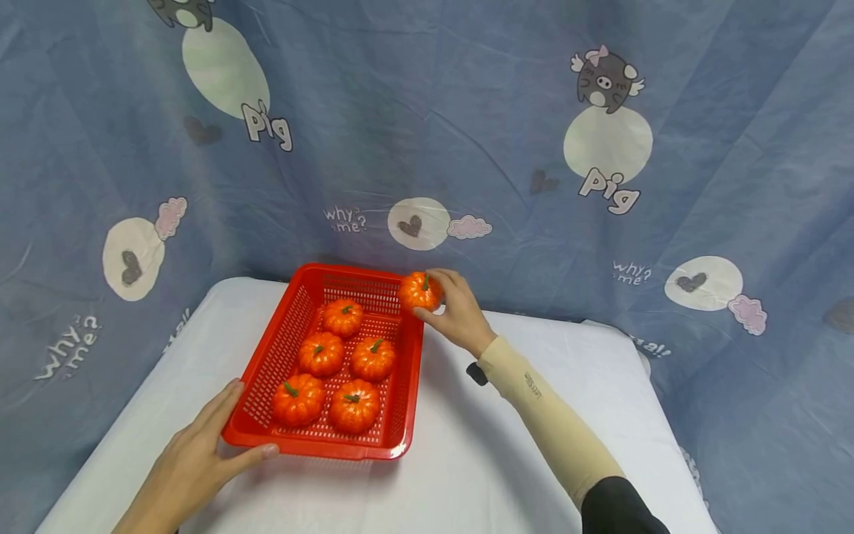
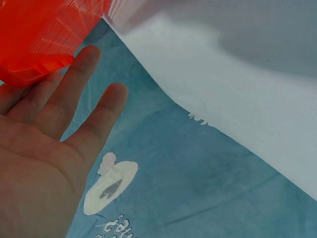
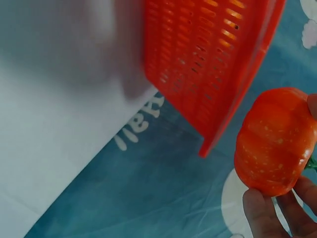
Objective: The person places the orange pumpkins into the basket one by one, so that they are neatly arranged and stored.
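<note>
My right hand [image 1: 462, 311] pinches a small orange pumpkin [image 1: 420, 292] with a green stem, held over the far right corner of a red plastic basket [image 1: 415, 363]. In the right wrist view, fingertips and thumb grip this pumpkin [image 3: 275, 141] beside the basket's perforated wall [image 3: 198, 59]. Inside the basket lie several similar pumpkins [image 1: 355, 406]. At the near left corner, my left hand [image 1: 193, 452] rests against the basket's rim with its fingers extended and thumb apart. From the left wrist, those fingers [image 2: 74, 94] show fairly straight, touching the basket's edge [image 2: 39, 67].
A white-covered table [image 1: 534, 445] carries the basket. Behind and at both sides hangs a blue cloth [image 1: 467, 133] printed with cartoon pigs and words. The right forearm wears a beige sleeve [image 1: 547, 415], and a small black object [image 1: 477, 374] sits at the wrist.
</note>
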Demonstrator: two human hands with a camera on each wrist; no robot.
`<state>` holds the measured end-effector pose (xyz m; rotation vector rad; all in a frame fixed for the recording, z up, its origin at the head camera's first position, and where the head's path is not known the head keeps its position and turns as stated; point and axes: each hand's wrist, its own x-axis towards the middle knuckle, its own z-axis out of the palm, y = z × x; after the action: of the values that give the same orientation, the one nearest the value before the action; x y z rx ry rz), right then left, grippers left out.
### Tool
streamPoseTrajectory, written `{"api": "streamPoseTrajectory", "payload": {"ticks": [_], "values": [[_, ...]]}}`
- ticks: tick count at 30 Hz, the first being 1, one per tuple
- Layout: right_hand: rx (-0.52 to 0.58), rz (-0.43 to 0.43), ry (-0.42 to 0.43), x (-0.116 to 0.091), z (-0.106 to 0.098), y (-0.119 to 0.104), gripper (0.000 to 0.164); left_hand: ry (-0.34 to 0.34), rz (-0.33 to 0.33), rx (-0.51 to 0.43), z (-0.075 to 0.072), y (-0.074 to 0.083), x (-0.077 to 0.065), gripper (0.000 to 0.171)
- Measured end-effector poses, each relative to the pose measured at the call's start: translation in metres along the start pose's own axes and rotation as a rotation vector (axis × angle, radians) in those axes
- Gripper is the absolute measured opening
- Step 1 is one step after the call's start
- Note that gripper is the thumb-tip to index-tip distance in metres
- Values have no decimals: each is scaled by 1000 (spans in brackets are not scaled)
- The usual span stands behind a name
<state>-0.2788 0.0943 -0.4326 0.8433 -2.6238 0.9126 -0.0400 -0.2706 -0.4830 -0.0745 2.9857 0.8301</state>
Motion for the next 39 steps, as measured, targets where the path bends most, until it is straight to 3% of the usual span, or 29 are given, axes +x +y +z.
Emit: {"api": "streamPoseTrajectory", "payload": {"ticks": [7,15,31,39], "values": [[-5,27,-65,18,16,-4,70,22,29,-23,0,-2,-1,125],[-40,51,-147,34,34,-11,68,13,14,-12,0,-2,-2,126],[-205,66,-333,44,70,-21,69,24,31,-28,-1,-2,-2,125],[-265,62,-364,44,81,-19,73,12,19,-10,-3,0,0,126]]}}
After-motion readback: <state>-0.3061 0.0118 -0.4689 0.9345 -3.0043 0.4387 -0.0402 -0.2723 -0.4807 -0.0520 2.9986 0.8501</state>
